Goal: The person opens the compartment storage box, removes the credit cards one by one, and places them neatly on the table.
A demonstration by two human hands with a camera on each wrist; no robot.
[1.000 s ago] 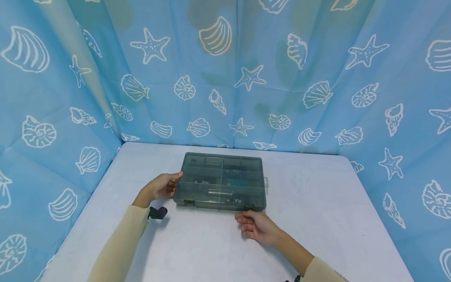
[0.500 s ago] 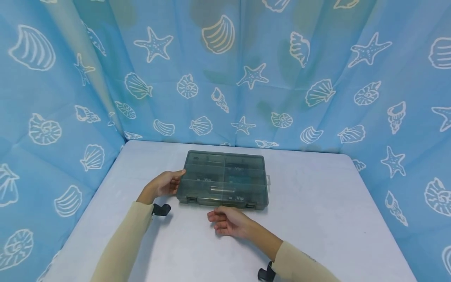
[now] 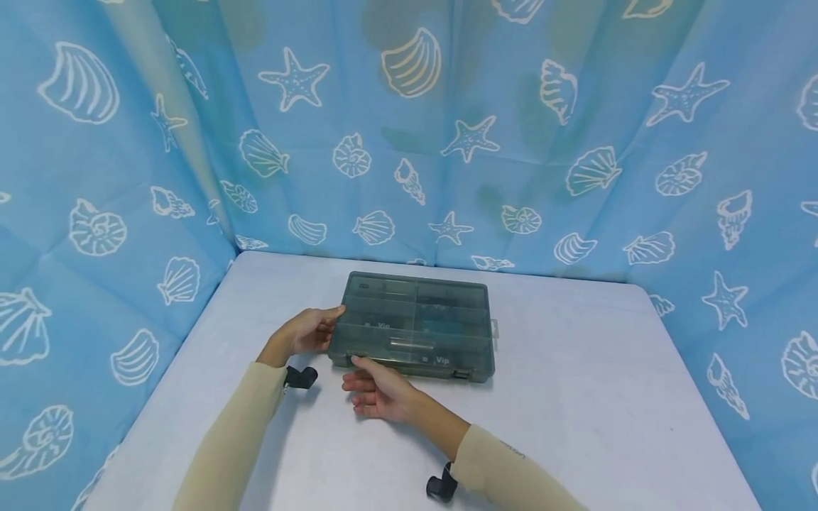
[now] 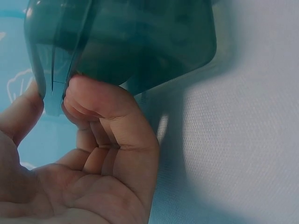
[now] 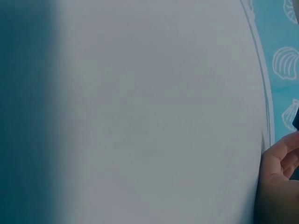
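Observation:
A grey-green see-through plastic organizer box (image 3: 415, 319) with a divided lid lies toward the back of the white table in the head view. My left hand (image 3: 312, 331) grips its left side. The left wrist view has the thumb on one face of the box (image 4: 140, 42) and the curled fingers of my left hand (image 4: 103, 140) on the other. At the box's front edge, my right hand (image 3: 383, 394) puts its thumb tip at the left latch (image 3: 356, 360), other fingers loosely bent below. The right latch (image 3: 461, 374) shows uncovered.
A white cloth-covered table (image 3: 575, 397) surrounds the box. Blue curtains (image 3: 473, 199) with white shells and starfish rise behind and at both sides. Black wrist mounts (image 3: 441, 484) stick out under both sleeves. A small clear tab (image 3: 495, 328) juts from the box's right side.
My right hand has moved left along the box's front edge, from the right latch to the left one. My left hand keeps its grip on the left side.

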